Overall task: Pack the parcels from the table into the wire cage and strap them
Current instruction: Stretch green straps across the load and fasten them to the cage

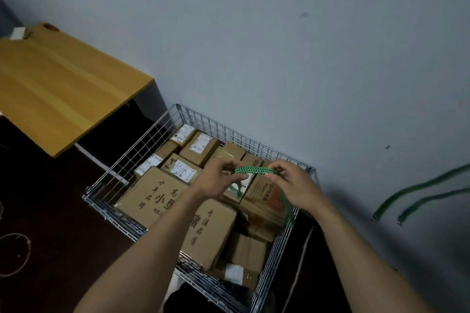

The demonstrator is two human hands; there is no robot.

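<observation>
A silver wire cage [142, 150] stands on the dark floor against the grey wall, filled with several brown cardboard parcels [152, 193]. A green strap [254, 170] stretches above the parcels between both hands. My left hand [218, 180] pinches the strap's left part, where a short end curls down. My right hand [295, 185] pinches the right part, and from there the strap runs down to the cage's right rim.
A yellow wooden table [58, 89] stands to the left of the cage, with a small white object [17, 33] at its far corner. Two more green straps [417, 198] lie on the right by the wall. A thin cord loop [15, 254] lies on the floor, left.
</observation>
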